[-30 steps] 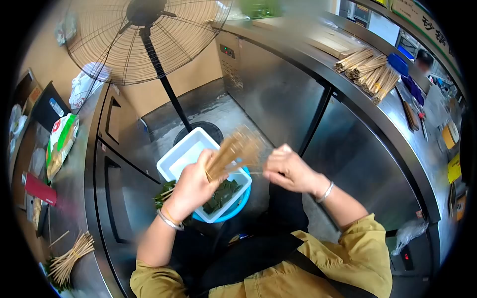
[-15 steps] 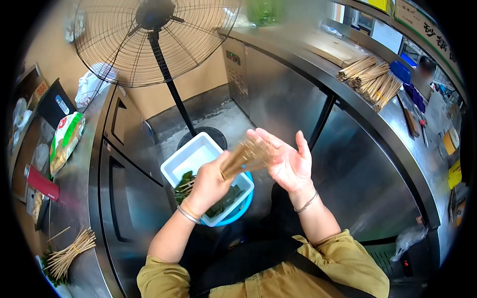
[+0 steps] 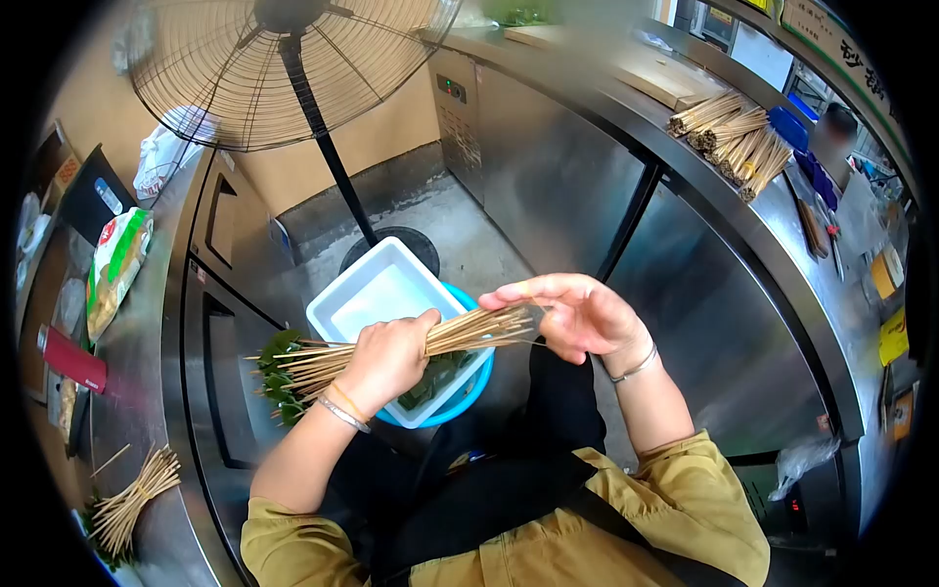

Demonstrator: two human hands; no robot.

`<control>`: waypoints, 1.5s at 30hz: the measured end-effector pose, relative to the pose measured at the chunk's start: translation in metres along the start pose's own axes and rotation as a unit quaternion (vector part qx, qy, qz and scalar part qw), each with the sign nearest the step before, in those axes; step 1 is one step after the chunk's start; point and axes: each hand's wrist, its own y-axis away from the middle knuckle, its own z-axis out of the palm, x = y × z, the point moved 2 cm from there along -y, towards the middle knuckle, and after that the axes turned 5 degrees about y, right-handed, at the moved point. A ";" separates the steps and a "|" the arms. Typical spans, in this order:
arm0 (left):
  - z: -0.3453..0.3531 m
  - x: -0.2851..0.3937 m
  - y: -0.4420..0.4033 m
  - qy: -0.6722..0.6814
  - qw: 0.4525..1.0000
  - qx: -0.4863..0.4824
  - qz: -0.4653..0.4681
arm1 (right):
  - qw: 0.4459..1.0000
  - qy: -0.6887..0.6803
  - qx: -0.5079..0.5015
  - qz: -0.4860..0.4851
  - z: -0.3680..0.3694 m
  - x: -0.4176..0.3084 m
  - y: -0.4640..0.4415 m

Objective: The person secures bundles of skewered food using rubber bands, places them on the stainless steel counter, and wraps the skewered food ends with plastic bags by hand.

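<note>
Left hand (image 3: 384,357) is closing tight round a bundle of sticks (image 3: 479,331), fingers wrapped, thumb lying along the top. Hand and sticks are hanging over the white tub (image 3: 377,284), so that's where the bundle is sitting: crosswise, roughly level, in the air. Green leaves (image 3: 279,377) on its far end are poking out past the tub's left side; bare tips are pointing past its right side.

Right hand (image 3: 592,318) is staying half open just right of the tub, fingers arching toward the bare tips, thumb apart and below. A thin strand is showing between tips and hand; too fine to tell what it is. Can't tell if the fingertips are touching the sticks.

More leaves (image 3: 430,382) are lying inside the tub at its near end. Blue basin (image 3: 476,389) is showing under the tub, sticking out on the right. Fan (image 3: 290,14) is standing beyond the tub.

Left of the tub, a desk (image 3: 137,391) is carrying a second bundle (image 3: 132,499) and a red bottle (image 3: 73,359). Well right of the tub, another desk (image 3: 763,245) is holding a pile of stick bundles (image 3: 729,137).
</note>
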 end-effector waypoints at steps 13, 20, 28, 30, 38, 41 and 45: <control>0.011 -0.025 -0.008 0.058 0.993 -0.095 -0.033 | 0.672 0.737 -0.004 0.080 0.029 -0.012 0.005; -0.004 -0.014 -0.015 0.131 0.990 -0.013 -0.047 | 0.823 0.566 0.044 -0.008 0.018 0.048 0.003; -0.006 -0.023 -0.026 0.342 0.928 0.131 -0.072 | 0.925 -0.298 0.225 -0.075 0.008 0.075 -0.016; -0.003 -0.014 -0.019 0.302 0.939 0.164 -0.014 | 0.893 -0.394 0.189 -0.105 -0.002 0.044 -0.016; -0.018 0.013 -0.014 0.082 0.983 0.160 0.029 | 0.900 -0.386 0.118 -0.166 0.006 0.008 -0.016; -0.018 0.012 -0.012 0.038 0.991 0.132 0.002 | 0.931 -0.308 0.096 -0.173 0.002 0.007 -0.012; -0.014 0.007 -0.011 -0.006 0.996 0.086 -0.012 | 0.942 -0.264 0.107 -0.181 -0.005 0.013 -0.010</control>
